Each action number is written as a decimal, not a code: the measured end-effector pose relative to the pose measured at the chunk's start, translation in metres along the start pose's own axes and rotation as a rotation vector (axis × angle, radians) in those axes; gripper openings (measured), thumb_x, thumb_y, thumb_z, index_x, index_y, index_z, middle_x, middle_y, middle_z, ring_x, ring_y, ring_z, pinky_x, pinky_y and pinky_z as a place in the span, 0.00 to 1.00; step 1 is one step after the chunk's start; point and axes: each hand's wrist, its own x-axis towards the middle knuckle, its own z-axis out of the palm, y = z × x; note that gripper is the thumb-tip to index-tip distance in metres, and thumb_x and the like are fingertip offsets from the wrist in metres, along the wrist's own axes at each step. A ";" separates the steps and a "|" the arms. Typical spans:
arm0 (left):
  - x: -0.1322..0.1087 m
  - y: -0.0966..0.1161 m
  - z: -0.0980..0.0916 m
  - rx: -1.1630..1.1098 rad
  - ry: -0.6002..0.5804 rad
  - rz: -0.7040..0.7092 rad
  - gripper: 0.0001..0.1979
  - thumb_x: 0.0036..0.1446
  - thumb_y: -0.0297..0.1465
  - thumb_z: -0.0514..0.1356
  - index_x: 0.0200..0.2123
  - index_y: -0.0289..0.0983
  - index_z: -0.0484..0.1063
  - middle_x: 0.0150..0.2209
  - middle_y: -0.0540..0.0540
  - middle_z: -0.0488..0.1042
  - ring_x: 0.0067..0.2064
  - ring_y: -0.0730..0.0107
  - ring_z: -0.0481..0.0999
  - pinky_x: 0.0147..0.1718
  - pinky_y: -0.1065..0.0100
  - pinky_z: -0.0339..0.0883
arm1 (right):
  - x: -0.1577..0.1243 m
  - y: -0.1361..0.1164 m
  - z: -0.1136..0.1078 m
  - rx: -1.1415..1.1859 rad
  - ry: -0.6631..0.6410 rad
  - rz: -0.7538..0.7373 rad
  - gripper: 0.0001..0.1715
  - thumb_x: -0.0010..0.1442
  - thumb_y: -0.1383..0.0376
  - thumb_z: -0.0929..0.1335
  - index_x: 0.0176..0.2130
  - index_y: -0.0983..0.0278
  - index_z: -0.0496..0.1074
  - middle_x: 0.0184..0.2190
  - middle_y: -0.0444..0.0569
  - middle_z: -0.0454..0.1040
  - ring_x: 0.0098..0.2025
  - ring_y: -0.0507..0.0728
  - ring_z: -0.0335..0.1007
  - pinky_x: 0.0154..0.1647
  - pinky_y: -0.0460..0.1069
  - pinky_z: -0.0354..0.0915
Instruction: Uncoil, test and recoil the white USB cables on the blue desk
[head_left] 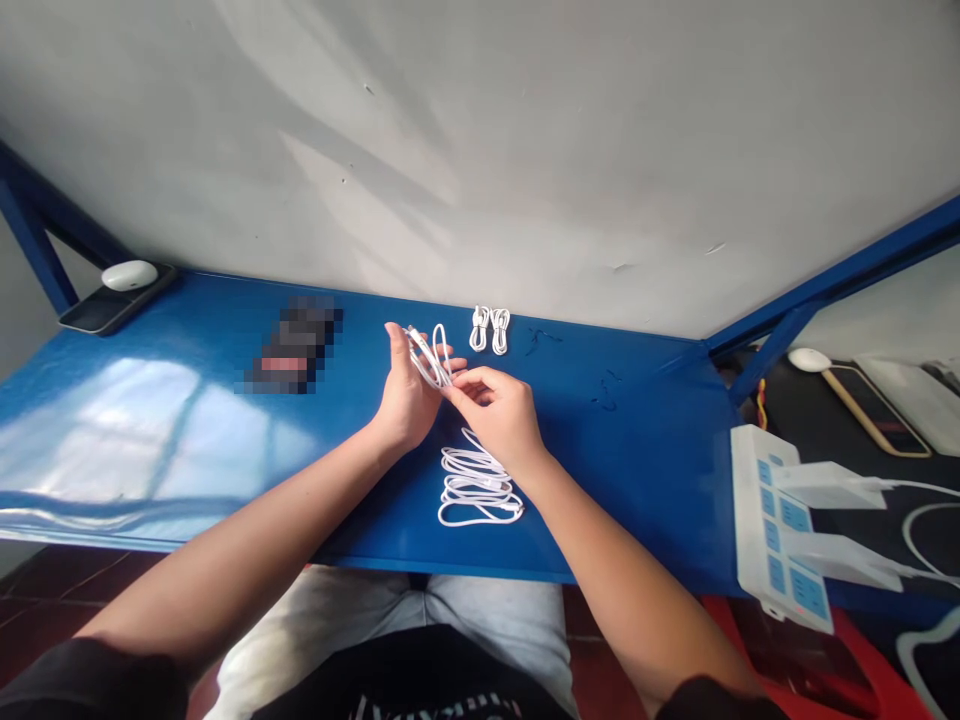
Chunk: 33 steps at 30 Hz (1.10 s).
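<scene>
My left hand [409, 395] holds a small looped white cable [429, 358] up above the blue metal tabletop [637, 460]. My right hand [495, 412] meets it from the right, with thumb and fingers pinched on the cable near the left palm. Just below both hands lies a larger coil of white cable [477, 487], flat on the table. Beyond the hands, two small bundled white cables [489, 330] lie side by side.
A pixelated dark object [294, 345] lies on the table to the left. A white puck [129, 275] sits on a phone [101, 312] at the far left corner. To the right, a white power strip [776, 525] holds two charger adapters, and a wall stands behind.
</scene>
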 end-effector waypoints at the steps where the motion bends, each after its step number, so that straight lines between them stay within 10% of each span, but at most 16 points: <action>1: -0.001 -0.001 0.000 0.021 -0.018 0.010 0.25 0.56 0.56 0.63 0.37 0.40 0.68 0.33 0.48 0.73 0.34 0.69 0.76 0.37 0.65 0.72 | 0.000 0.000 0.000 -0.013 0.001 -0.003 0.05 0.57 0.62 0.74 0.34 0.61 0.78 0.31 0.48 0.81 0.31 0.57 0.77 0.32 0.51 0.72; 6: 0.000 -0.006 -0.004 0.084 -0.116 -0.046 0.12 0.50 0.28 0.72 0.36 0.34 0.73 0.30 0.49 0.74 0.32 0.74 0.75 0.36 0.70 0.69 | 0.001 0.003 -0.003 -0.157 0.010 -0.123 0.02 0.57 0.68 0.72 0.32 0.61 0.76 0.27 0.45 0.75 0.28 0.54 0.70 0.31 0.49 0.67; 19: 0.003 0.001 -0.005 0.071 -0.069 -0.283 0.15 0.53 0.26 0.58 0.46 0.36 0.69 0.29 0.51 0.69 0.24 0.75 0.68 0.20 0.74 0.61 | 0.016 0.001 -0.037 -0.244 0.029 -0.237 0.05 0.58 0.62 0.74 0.32 0.61 0.81 0.32 0.47 0.76 0.35 0.55 0.72 0.38 0.50 0.69; 25: 0.007 0.006 -0.013 0.182 -0.122 -0.301 0.15 0.44 0.23 0.57 0.39 0.34 0.69 0.25 0.52 0.63 0.21 0.78 0.61 0.16 0.77 0.50 | 0.041 0.030 -0.129 -0.513 0.281 0.395 0.08 0.54 0.63 0.75 0.35 0.64 0.82 0.33 0.51 0.81 0.35 0.58 0.76 0.40 0.53 0.70; 33: 0.006 0.006 -0.011 0.205 -0.167 -0.383 0.15 0.47 0.21 0.56 0.41 0.30 0.73 0.33 0.42 0.74 0.35 0.65 0.78 0.34 0.65 0.75 | 0.044 0.066 -0.181 -0.651 0.227 0.880 0.15 0.44 0.70 0.78 0.36 0.65 0.81 0.26 0.51 0.79 0.26 0.58 0.74 0.32 0.55 0.70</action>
